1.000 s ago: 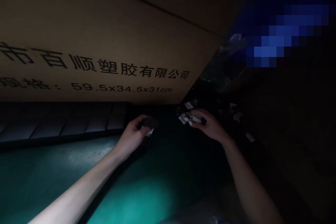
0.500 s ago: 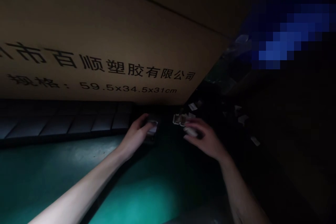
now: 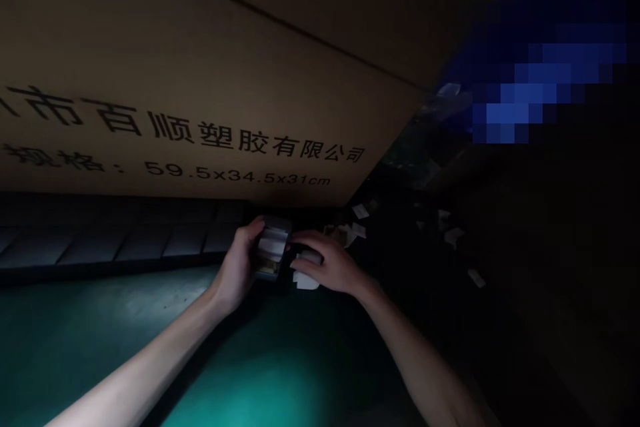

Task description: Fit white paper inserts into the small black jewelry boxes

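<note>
Left hand (image 3: 234,265) curling round small boxy pack (image 3: 273,247), fingers gripping its sides; seems light, fairly stiff; right hand (image 3: 327,263) pinching white piece (image 3: 305,279), looks flimsy, edges safest;

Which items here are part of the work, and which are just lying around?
In use:
- left hand, gripping a small dark box
- right hand, cupping a white piece

Lying about:
- white scraps
- printed cardboard carton
- dark ribbed mat
- green surface
</note>
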Demonstrator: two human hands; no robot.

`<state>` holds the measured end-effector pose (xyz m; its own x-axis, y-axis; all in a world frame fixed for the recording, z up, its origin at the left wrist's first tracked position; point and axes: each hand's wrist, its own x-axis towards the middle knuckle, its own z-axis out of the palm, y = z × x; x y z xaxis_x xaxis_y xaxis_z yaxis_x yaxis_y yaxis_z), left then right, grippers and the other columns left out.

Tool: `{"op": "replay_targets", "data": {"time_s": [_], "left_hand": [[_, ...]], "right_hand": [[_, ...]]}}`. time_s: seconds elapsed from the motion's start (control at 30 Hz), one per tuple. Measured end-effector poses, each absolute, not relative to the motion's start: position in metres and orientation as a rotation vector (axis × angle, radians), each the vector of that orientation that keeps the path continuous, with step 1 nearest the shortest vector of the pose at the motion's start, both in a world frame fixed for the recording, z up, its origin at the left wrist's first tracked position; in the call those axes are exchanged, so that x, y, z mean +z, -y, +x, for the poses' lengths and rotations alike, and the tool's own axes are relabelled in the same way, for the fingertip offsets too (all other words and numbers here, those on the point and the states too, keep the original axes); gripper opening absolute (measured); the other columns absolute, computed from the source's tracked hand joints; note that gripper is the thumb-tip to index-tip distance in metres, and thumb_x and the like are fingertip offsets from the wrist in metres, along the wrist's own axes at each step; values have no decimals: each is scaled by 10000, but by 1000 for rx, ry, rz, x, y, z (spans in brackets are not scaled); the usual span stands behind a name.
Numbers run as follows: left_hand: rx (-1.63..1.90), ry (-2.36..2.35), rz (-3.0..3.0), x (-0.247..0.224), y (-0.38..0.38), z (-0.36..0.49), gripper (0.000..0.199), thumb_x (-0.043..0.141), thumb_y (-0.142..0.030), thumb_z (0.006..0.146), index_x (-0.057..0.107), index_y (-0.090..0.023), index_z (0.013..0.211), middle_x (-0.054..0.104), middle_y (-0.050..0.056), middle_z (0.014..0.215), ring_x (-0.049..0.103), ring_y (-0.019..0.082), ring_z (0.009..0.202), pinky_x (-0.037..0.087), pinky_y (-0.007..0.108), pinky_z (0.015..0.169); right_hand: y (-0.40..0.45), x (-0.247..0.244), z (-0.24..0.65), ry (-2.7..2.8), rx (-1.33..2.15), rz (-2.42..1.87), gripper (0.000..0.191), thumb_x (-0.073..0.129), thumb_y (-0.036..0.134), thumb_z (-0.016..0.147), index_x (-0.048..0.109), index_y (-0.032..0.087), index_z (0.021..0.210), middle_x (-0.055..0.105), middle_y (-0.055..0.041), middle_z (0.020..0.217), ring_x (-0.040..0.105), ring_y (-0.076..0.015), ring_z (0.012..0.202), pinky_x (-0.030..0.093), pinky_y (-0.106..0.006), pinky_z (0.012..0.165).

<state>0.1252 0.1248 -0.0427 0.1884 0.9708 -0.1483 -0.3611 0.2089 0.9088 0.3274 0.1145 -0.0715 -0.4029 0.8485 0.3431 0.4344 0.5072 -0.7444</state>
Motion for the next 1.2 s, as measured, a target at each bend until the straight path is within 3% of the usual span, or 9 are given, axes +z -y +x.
{"op": "replay_targets", "data": {"time_s": [0.27,0.43,0.63,0.83,1.0,1.2], "left_hand": [[1078,-893,820,-44,-125,128,424,652,-588,825,655,-164,819,683,42,737,661,237,717,519,327,656],[1091,-954,927,-50,-125,129,489,638,-661,819,665,-176,882,709,58,808,680,272,793,543,355,702],[1088,-961,1035,-50,-124,131,455,593,-646,866,631,-205,969,705,43,909,667,260,850,537,353,739],[1024,-927,1098,-50,-124,129,429,516,-599,928,628,-216,1086,687,33,922,652,256,891,517,347,752],[1034,-884,1092,-59,-128,128,460,495,-550,933,637,-196,1191,704,64,988,647,287,960,514,364,754],[1056,-817,1093,-48,-124,128,427,563,-562,887,684,-208,1092,711,60,1028,641,286,988,504,344,760]], "right_hand": [[-99,-63,350,2076,551,-1106,275,786,278,850,679,246,1101,685,-55,1203,650,-208,1140,558,-423,993],[-91,-60,357,2182,739,-1221,343,800,288,822,638,256,1122,653,-55,1251,633,-218,1152,539,-434,1001],[-89,-62,358,2238,675,-1262,437,827,336,802,654,279,1200,592,-54,1390,551,-250,1306,474,-470,1102],[-83,-53,358,2260,738,-1275,438,775,263,827,635,278,1242,675,-40,1233,648,-214,1125,546,-408,972],[-80,-57,347,2323,487,-1195,346,713,161,823,632,239,1150,723,-32,1110,678,-208,1038,547,-390,922],[-83,-65,344,2295,244,-1132,236,674,141,802,601,227,1010,717,-33,954,692,-201,881,576,-359,791]]}}
